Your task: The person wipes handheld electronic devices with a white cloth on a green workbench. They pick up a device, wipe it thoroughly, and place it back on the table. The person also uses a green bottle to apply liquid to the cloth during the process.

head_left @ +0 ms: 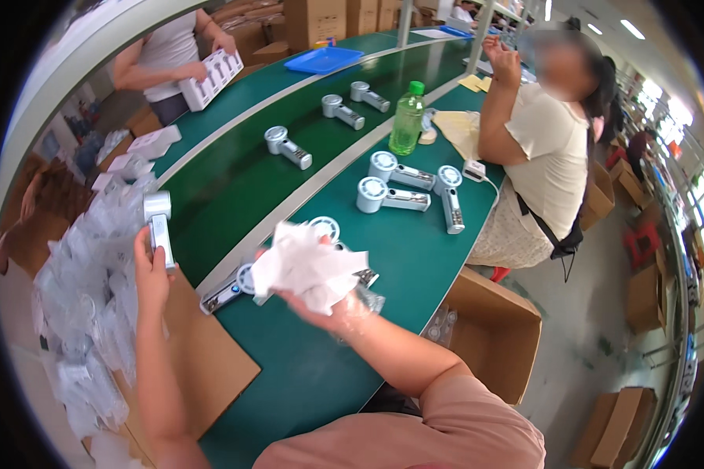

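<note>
My left hand (152,273) is wrapped round the handle of a white and silver handheld fan (161,238), its round head upward, beside a heap of clear plastic bags (94,273). Over the green table, my right hand (321,311) grips a crumpled white cloth (305,266), which hides part of the fingers. Under and behind the cloth, more handheld fans are partly covered. One fan (231,289) with a small blue light lies between my hands. Farther right on the table rest several more fans (399,198).
Fans (288,147) also lie on the dark green conveyor belt (211,172). A green bottle (407,121) stands upright near a seated co-worker (540,141). Across the belt, another person holds a white box (211,78) near a blue tray (325,59). An open cardboard box (497,328) adjoins the table's right edge.
</note>
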Demonstrator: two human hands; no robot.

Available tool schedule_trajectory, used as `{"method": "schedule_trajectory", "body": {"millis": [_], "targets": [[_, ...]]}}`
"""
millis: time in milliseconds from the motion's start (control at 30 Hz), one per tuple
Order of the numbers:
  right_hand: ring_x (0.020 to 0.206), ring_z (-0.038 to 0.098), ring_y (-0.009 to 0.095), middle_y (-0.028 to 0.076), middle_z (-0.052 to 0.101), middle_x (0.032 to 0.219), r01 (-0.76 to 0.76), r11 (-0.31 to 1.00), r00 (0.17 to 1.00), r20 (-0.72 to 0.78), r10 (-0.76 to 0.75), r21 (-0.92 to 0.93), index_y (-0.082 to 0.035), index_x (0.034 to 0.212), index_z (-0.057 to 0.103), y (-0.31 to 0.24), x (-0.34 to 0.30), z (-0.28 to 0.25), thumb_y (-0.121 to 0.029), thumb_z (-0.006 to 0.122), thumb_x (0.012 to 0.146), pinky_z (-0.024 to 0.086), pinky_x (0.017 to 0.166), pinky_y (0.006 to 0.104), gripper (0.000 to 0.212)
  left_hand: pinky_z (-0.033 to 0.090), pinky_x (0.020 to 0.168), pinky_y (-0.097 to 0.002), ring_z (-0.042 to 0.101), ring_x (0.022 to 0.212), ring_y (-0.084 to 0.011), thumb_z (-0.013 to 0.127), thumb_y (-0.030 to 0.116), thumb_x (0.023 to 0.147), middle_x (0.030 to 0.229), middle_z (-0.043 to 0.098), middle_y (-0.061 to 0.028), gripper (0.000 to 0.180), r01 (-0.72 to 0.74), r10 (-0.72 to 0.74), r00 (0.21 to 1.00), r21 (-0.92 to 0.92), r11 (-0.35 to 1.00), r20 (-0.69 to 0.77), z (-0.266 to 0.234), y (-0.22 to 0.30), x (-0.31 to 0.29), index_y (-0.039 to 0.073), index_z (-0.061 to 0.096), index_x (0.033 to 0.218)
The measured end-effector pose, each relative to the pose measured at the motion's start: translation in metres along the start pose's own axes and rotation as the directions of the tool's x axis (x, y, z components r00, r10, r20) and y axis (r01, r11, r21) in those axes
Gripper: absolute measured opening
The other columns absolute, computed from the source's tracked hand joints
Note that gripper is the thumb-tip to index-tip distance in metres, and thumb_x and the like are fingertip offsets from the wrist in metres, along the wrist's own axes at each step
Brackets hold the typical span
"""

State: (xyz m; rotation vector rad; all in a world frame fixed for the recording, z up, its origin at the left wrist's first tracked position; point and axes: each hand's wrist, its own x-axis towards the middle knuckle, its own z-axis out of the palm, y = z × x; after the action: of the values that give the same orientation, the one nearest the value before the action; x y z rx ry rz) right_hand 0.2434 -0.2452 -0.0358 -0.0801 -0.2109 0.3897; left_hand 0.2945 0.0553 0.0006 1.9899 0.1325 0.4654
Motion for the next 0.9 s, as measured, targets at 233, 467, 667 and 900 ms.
{"method": "schedule_trajectory", "body": {"millis": [233,467,667,900], "targets": [[0.115,0.049,0.032,0.02,0.049,0.127,0.415,0.408,0.897,0.288,-0.336,-0.814,-0.001,0.133,0.037,0.001,-0.021,0.013,-0.046,0.053,0.09,0.039,0.102,0.0428,0.065,0.042,0.06,-0.0256,0.052,0.069,-0.0121,0.044,0.009,0.094,0.089,0.055,-0.0079,0.044,-0.028,0.03,0.998,-0.042,0.999,0.053,-0.043,0.046,-0.161,0.008,0.034,0.137],[0.097,0.058,0.032,0.019,0.055,0.113,0.468,-0.548,0.88,0.425,0.212,-0.694,-0.003,0.123,0.052,0.069,-0.021,0.058,-0.028,0.057,0.088,0.048,0.084,0.0391,0.043,0.043,0.073,-0.0291,0.051,0.082,-0.0145,0.043,0.003,0.09,0.094,0.053,-0.0115,0.042,-0.098,0.126,0.945,-0.105,0.99,0.301,-0.034,0.056,-0.23,0.0,0.034,0.131],[0.085,0.065,0.019,0.01,0.063,0.093,-0.365,0.587,0.915,-0.16,0.372,-0.722,-0.003,0.112,0.054,0.07,0.001,0.056,-0.035,0.053,0.095,0.055,0.071,0.0342,0.037,0.042,0.089,-0.0334,0.054,0.098,-0.0203,0.038,-0.001,0.088,0.109,0.054,-0.0171,0.042,-0.207,0.251,0.944,-0.206,0.956,0.217,-0.042,0.026,-0.23,0.0,0.033,0.13],[0.094,0.064,0.024,0.009,0.065,0.102,-0.587,0.802,0.802,0.057,0.595,-0.107,-0.009,0.111,0.058,0.089,0.0,0.0,-0.042,0.048,0.094,0.05,0.09,0.0423,0.039,0.047,0.071,-0.0292,0.055,0.082,-0.0178,0.036,0.014,0.097,0.11,0.052,-0.016,0.035,-0.011,0.111,0.97,-0.417,0.909,0.216,-0.018,0.013,-0.233,0.0,0.032,0.129]]}}
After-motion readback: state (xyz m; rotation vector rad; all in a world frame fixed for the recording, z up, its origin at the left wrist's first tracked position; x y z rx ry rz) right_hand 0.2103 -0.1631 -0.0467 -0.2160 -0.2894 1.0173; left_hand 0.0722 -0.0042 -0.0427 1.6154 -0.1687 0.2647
